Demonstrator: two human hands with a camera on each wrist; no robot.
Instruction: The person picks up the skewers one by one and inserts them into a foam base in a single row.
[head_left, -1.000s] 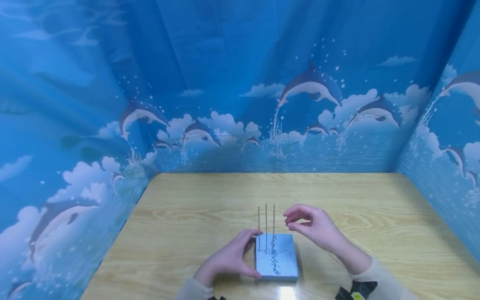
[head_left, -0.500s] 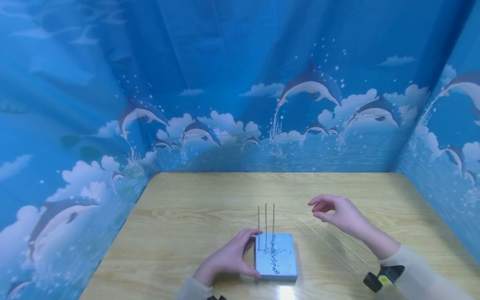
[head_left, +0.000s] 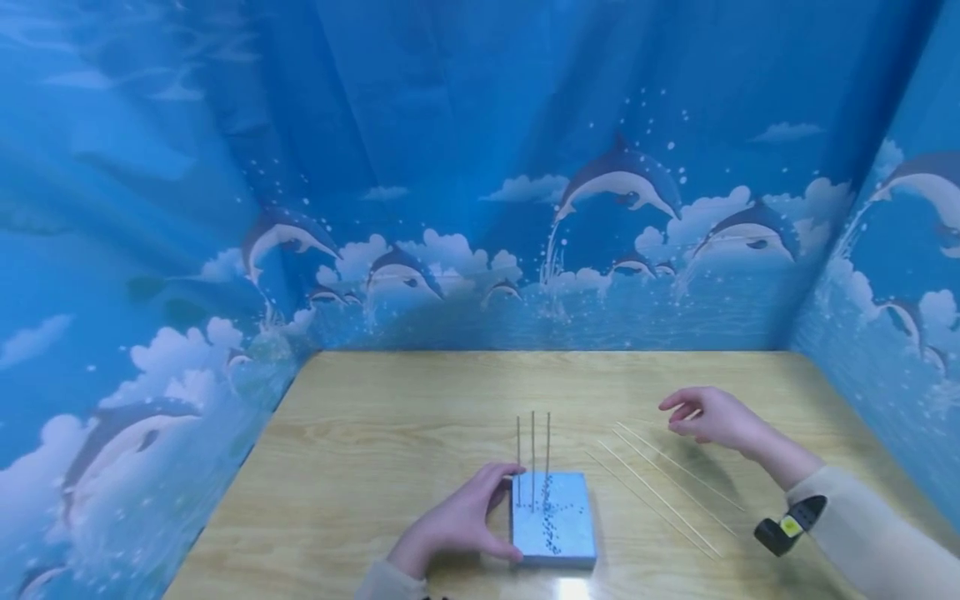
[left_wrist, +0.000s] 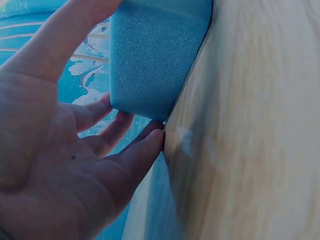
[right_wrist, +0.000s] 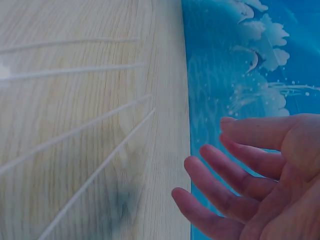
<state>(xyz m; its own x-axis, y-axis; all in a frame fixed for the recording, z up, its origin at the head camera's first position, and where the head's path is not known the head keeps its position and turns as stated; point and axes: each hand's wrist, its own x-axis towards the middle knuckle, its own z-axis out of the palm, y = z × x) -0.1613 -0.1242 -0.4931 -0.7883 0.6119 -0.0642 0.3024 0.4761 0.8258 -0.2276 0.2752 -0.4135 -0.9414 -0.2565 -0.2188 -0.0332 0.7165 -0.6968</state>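
Head view: foam block on table; left hand grips its left corners, thumb opposite fingers; light, steady pressure should avoid dents. Right hand: fingers loosely bent, slightly spread, empty, near four loose sticks. Block: blue, squarish, fine-pored, hole-pitted. Upright sticks: three, slender, planted.

Block held by the left hand: foam by its look, matt, side finely pored, top peppered with dark marks. Sticks beside the right hand: wood-like, smooth; table under both hands: wood-grain top, glossy, white glare near the left. Curtain beyond both hands: smooth sheet, cloth or plastic not distinguishable; sleeve behind the right hand: matt cloth.
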